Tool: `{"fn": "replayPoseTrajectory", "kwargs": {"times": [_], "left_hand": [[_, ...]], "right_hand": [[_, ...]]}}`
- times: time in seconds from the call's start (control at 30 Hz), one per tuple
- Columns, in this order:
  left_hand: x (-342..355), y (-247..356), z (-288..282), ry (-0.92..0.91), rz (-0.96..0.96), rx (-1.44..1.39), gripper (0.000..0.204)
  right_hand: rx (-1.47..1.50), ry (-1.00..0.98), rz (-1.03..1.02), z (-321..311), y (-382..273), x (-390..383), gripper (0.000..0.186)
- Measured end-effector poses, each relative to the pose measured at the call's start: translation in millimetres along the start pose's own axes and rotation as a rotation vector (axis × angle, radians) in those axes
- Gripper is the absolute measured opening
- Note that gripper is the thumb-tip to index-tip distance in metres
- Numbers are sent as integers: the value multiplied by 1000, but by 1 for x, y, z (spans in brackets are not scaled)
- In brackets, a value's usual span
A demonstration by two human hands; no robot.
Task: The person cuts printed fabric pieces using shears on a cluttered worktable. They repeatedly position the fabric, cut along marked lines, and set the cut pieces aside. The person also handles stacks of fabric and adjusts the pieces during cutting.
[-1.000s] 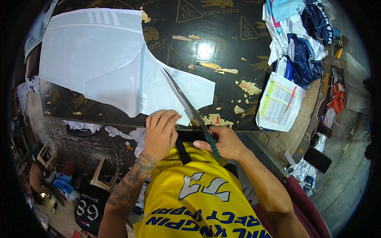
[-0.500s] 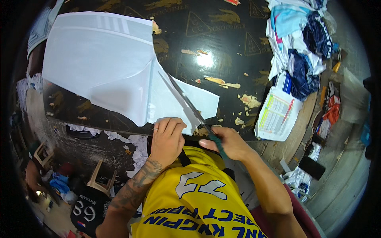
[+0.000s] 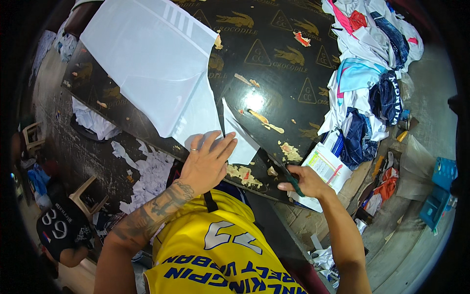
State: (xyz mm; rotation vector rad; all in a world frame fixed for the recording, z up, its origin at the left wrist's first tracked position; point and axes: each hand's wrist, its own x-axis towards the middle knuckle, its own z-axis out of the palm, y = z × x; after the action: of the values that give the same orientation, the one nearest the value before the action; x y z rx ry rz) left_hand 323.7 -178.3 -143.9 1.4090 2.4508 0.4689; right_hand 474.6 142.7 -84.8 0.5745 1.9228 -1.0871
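A large white sheet with curved edges lies on the dark, scuffed table. It has a cut through its right part, with a narrow white piece angled away on the right. My left hand rests on the sheet beside the cut, fingers out and spread. My right hand grips the teal-wrapped handles of long scissors at the table's front edge. The dark blades point up and left toward the cut, and their tips are hard to make out.
Heaped white, blue and pink clothing lines the right end, with printed papers and a red pen. A teal plastic container is at far right. White scraps, a plastic chair and a person in black are at lower left.
The narrow piece has parted from the sheet and swung right. The scissors and my right hand moved right. The view has turned, so the sheet sits more tilted, my left hand still on it.
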Motion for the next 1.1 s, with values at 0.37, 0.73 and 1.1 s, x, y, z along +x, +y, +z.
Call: {"fn": "replayPoseTrajectory", "kwargs": {"times": [0.37,0.73,1.1], "left_hand": [[2,0,5,74,-3,-4,61],[26,-90,-41,474,-197,-253,45],[38,-180,-75,123,-224,-405,17]], "right_hand": [[-140,65,2,6,-33,38,61],[292,203,34,34,-29,2,55],[303,206,-18,127,-105,28,67]]}}
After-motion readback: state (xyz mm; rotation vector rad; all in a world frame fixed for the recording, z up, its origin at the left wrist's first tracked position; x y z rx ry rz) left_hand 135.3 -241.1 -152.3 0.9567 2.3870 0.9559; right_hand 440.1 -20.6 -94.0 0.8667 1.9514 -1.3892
